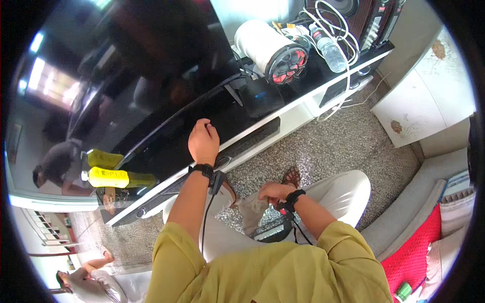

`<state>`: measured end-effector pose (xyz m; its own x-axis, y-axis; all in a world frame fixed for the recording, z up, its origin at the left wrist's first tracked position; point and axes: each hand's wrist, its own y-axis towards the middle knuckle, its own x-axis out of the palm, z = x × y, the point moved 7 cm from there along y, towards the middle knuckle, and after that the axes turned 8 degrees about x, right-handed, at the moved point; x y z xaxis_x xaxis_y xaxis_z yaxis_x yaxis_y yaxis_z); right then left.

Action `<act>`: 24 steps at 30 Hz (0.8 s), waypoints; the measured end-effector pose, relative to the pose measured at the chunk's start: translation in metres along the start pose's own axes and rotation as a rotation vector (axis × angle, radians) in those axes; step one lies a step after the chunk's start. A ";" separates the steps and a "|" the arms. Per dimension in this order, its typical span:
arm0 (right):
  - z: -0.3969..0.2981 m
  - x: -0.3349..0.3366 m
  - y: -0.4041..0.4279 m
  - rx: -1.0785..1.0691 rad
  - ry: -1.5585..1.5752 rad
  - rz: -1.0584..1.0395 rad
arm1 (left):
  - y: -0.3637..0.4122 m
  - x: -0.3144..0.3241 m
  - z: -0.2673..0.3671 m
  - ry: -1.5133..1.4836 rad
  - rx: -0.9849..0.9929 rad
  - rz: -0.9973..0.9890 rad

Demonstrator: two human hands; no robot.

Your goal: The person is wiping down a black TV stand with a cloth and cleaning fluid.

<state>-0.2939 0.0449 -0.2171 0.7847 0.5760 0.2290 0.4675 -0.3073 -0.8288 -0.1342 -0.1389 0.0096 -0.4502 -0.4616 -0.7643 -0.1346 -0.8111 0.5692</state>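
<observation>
My left hand [204, 142] is above or on the glossy black top of a TV stand [178, 142], near its front edge. Its fingers are curled and the palm side is hidden, so I cannot tell whether anything is inside. Lower down, between my knees, my right hand [274, 191] grips a greyish cloth [252, 214] that hangs towards the floor. Both wrists wear black straps with cables. A large dark television [151, 57] stands behind my left hand. Right of that hand, a flat black box [261, 96] with a blue light sits on the stand.
A yellow bottle [108, 177] stands at the stand's left end. Towards the right are a white cylinder with a black-and-red end [261, 45], a clear plastic bottle [329, 49] and looped white cables [348, 34]. A grey sofa [401, 197] lies right; another person [91, 282] sits at lower left.
</observation>
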 end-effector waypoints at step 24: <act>-0.178 0.059 -0.179 -0.622 -0.084 0.250 | -0.144 -0.079 0.003 -0.715 0.030 -0.741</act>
<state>-0.2585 -0.0008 0.0357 0.8771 0.4803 0.0068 0.4431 -0.8034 -0.3977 -0.0822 0.0155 -0.0112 -0.6641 0.4803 -0.5730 -0.6099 -0.7913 0.0435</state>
